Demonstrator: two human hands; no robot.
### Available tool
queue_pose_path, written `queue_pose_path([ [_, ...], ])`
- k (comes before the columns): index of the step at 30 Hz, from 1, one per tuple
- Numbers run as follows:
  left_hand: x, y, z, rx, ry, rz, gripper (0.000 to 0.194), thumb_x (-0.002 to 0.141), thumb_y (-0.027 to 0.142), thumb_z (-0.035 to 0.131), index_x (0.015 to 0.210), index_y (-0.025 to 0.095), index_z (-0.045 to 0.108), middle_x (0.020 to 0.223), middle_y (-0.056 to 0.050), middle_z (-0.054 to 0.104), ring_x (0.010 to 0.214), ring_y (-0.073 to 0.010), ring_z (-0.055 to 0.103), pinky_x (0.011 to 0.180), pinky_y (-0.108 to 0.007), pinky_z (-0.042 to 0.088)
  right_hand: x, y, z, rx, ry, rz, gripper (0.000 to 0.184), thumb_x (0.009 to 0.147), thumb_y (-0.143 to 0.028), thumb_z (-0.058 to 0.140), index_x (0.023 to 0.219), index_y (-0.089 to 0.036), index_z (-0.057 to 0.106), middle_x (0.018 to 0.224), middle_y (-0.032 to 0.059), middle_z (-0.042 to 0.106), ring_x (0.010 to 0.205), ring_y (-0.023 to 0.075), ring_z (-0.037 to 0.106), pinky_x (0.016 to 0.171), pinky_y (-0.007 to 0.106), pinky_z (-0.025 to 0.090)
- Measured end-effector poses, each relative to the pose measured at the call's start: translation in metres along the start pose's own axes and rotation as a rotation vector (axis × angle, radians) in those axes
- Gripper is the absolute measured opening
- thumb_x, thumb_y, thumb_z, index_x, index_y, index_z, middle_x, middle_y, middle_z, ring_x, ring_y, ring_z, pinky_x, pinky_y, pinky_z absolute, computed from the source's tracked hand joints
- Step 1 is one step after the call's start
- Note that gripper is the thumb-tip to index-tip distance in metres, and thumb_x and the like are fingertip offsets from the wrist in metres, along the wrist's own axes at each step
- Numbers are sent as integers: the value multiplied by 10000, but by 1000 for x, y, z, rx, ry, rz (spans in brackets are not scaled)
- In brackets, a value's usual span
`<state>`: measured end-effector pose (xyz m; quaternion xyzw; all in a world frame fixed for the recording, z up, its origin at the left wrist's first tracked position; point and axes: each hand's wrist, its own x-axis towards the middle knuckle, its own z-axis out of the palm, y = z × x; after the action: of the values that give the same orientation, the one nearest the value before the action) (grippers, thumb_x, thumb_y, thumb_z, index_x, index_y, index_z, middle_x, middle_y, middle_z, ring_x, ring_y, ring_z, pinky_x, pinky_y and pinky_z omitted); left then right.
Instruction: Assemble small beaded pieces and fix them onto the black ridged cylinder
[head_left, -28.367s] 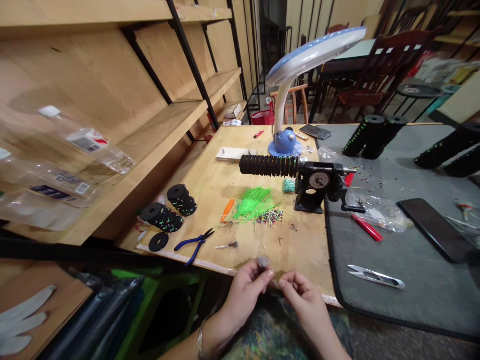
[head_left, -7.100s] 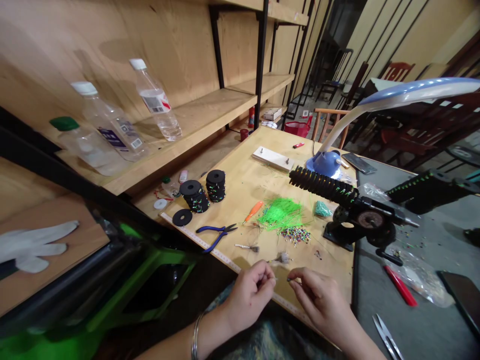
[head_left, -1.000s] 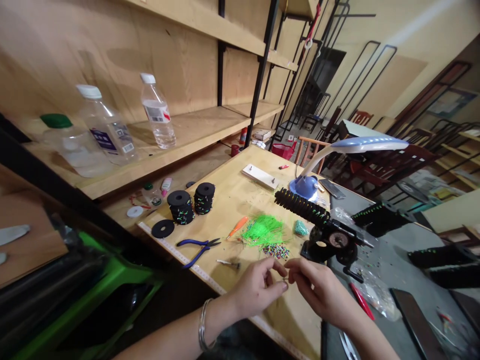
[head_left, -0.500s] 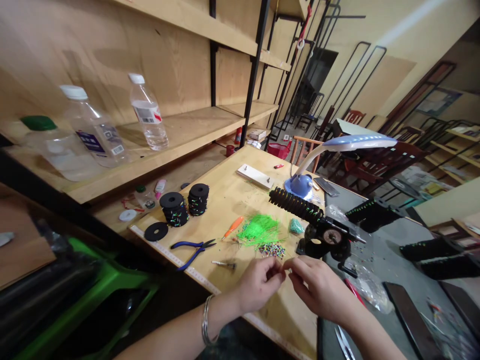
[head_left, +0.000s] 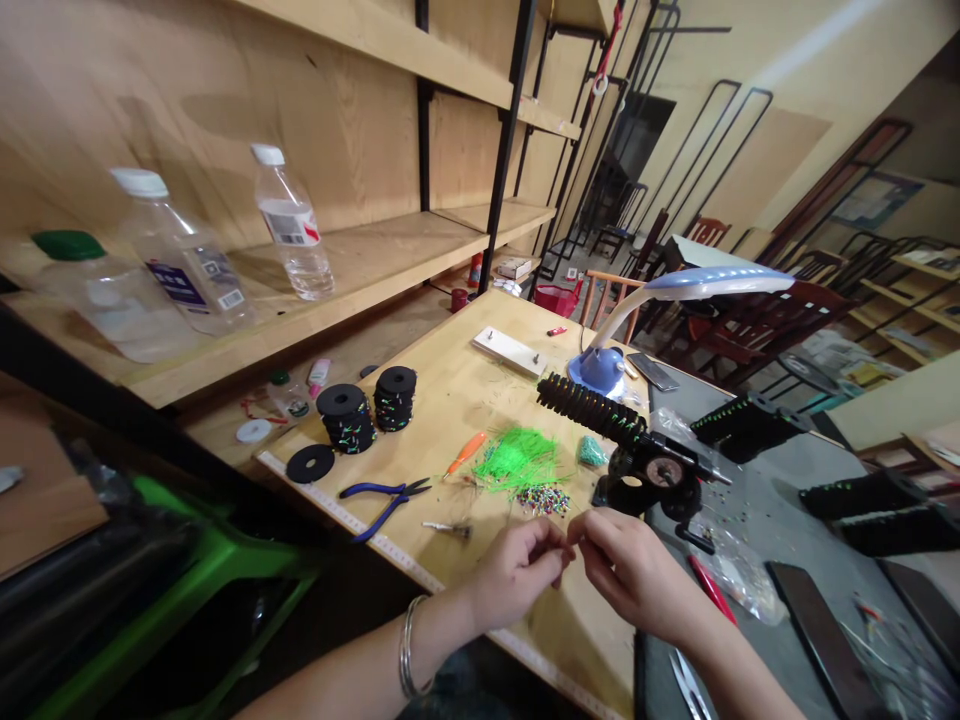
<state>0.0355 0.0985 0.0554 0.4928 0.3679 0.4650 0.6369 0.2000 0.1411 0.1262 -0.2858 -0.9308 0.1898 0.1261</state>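
My left hand (head_left: 521, 568) and my right hand (head_left: 624, 562) meet fingertip to fingertip over the table's front part. Both are closed in a pinch; whatever lies between the fingers is too small to make out. Just beyond them is a heap of multicoloured beads (head_left: 541, 499), with a bunch of bright green strands (head_left: 517, 458) behind it. An orange-handled tool (head_left: 465, 455) lies left of the strands. Closer to my left hand are a small brush-like piece (head_left: 448, 528) and blue-handled pliers (head_left: 382, 500). Behind my right hand stands a black hand-crank winder (head_left: 660, 475) carrying a row of black discs (head_left: 589, 408).
Stacked black foam spools (head_left: 346, 420) stand at the left edge. A blue desk lamp (head_left: 596, 372), white board (head_left: 510, 352) and bag of turquoise beads (head_left: 592, 452) sit farther back. On the grey mat right are thread snips (head_left: 688, 685), a red tool (head_left: 711, 588) and a dark phone (head_left: 817, 635).
Since the oldest frame, the grey tuft has left my left hand. The stacks at left now stand upright. Over the last second my hands stay together, fingers shifting slightly; the view has turned a little.
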Motion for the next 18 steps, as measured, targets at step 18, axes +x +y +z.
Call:
queue_pose_path([
  [18,-6,-9,-6,136,-11,-52,141,862,209,494,824,147,615,823,-45,684,797,-162,611,749,-276,440,-2,6,3,-1,21,23,168,818,-63,411,835,-215,478,679,-4,548,603,139,505,550,229,352],
])
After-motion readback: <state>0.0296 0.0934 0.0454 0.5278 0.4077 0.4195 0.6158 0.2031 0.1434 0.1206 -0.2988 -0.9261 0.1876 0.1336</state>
